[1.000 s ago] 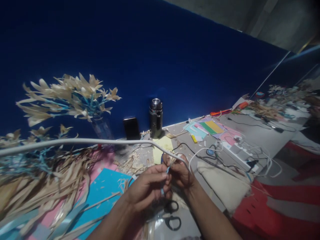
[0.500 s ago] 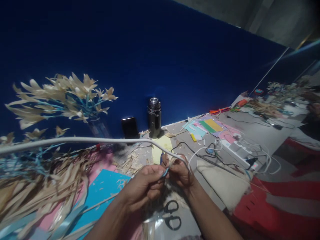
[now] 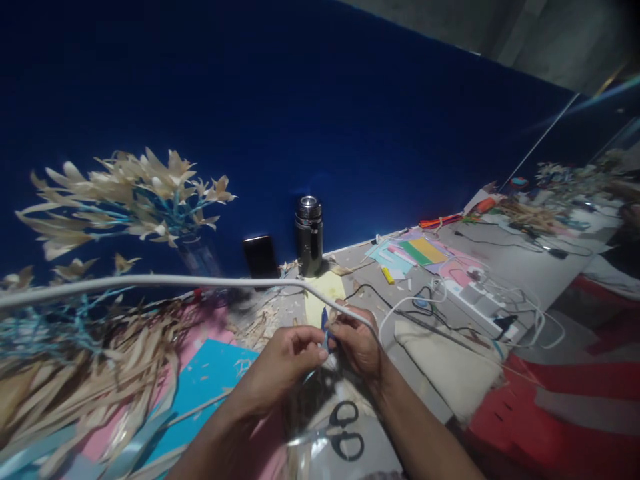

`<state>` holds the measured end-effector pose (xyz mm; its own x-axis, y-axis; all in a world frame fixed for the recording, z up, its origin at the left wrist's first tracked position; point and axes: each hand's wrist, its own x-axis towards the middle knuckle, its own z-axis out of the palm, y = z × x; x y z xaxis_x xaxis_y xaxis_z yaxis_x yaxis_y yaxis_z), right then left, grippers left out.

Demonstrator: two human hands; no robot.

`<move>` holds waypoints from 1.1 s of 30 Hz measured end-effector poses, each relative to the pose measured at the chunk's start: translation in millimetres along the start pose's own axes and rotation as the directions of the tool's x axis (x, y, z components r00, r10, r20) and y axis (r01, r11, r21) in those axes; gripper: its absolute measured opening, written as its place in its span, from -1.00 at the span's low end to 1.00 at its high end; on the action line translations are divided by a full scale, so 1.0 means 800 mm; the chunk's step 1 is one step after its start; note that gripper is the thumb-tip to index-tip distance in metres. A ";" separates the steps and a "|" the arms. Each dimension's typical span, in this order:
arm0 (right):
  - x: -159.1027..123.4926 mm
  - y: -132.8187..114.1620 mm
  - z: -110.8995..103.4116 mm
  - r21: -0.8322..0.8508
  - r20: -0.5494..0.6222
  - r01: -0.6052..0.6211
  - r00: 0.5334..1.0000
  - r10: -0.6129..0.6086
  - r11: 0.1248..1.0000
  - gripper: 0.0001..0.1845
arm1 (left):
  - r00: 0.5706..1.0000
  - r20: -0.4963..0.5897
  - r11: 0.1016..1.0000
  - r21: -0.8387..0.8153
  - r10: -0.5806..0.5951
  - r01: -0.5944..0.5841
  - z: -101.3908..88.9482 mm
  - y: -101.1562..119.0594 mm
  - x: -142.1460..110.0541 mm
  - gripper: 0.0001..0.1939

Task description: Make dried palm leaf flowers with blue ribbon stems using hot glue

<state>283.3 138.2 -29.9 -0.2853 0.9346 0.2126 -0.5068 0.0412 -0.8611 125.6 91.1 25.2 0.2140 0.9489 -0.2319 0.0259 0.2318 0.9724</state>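
My left hand pinches a thin light blue strip between thumb and forefinger. Facing it, my right hand is closed, its fingertips at the same strip and on a small husk flower, now mostly hidden by the fingers. A pale bit hangs just under the fingertips. Below my hands lie scissors with black handles; their blades are hard to make out. Behind the fingertips a dark blue slim object shows in part, over a yellow paper.
A white cable crosses in front of my view. Husk flowers, dry husk strips and blue card are at left. A flask and phone stand by the wall. Right lie a power strip and beige cloth.
The pale petals that rose above my right fingertips no longer show there. My left fingers have shifted on the blue strip, and my right hand has turned slightly.
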 end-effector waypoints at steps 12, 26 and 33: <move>-0.003 0.000 0.005 0.111 0.034 -0.099 0.995 0.095 0.989 -0.68 | 0.985 0.147 0.995 -0.060 0.092 -0.084 0.011 -0.005 0.011 -0.83; -0.002 -0.013 0.008 0.225 0.057 -0.207 0.978 0.199 0.952 -0.61 | 0.887 0.460 0.659 -0.654 -0.045 0.373 0.011 -0.023 0.011 -0.86; -0.002 -0.007 0.000 0.285 0.109 -0.227 0.973 0.204 0.931 -0.57 | 0.906 0.417 0.711 -0.615 -0.075 0.342 0.016 -0.023 0.008 -0.81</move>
<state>286.5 136.0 -25.2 -0.4699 0.8790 0.0815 -0.6389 -0.2749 -0.7185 139.2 90.1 6.0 0.5991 0.7530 -0.2723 -0.5087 0.6206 0.5968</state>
